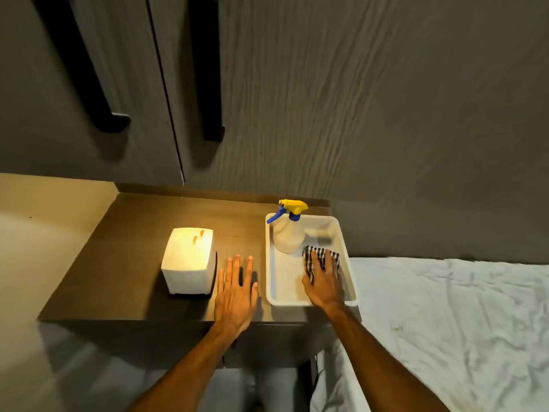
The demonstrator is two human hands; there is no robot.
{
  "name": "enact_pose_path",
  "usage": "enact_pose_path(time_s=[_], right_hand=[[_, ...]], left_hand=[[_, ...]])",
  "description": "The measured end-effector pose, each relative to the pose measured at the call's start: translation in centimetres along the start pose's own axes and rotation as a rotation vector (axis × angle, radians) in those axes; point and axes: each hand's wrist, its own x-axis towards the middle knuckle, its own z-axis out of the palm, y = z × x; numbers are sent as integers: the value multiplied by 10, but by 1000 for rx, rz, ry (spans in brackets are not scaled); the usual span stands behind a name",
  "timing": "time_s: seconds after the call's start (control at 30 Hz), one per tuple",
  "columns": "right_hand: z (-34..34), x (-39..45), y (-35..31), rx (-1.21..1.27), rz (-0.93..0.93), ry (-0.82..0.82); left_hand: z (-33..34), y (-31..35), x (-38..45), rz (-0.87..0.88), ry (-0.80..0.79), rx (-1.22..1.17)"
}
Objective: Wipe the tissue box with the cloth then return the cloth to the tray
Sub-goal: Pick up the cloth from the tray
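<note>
A dark wood-grain worktop (142, 233) stands against a grey, ripple-textured wall (386, 114), with tall cupboard doors (89, 84) carrying long black handles (208, 84) at the upper left. To the right a bed (445, 322) with a rumpled white sheet lies just beside the worktop; to the left a pale beige surface catches warm light.

The white tissue box (189, 263) stands upright on the left part of the worktop, brightly lit from above, casting a shadow toward its right side. The white tray (271, 263) sits at the right end, near the front edge. Inside it, at the back, stands a clear spray bottle (288, 233) with a yellow-and-blue trigger head.

The checked cloth (315, 258) lies in the tray, just in front of the bottle — the right hand (323, 281) rests on top of it, fingers (328, 260) laid over the fabric; whether they grip it I cannot tell.

The left hand (236, 292) lies flat on the worktop between box and tray, fingers spread and holding nothing.
</note>
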Motion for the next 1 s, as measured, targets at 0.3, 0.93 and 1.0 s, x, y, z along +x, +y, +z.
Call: enact_pose_path(time_s=[0.3,0.93,1.0], right_hand=[[13,23,4,-164,31,-131],[-40,-61,-95,486,-67,246],[-33,-75,-139,520,-159,272]], left_hand=[[32,0,22,17,-35,27],[-90,-34,-19,185,397,-271],[-120,-69,-10,121,436,-211]])
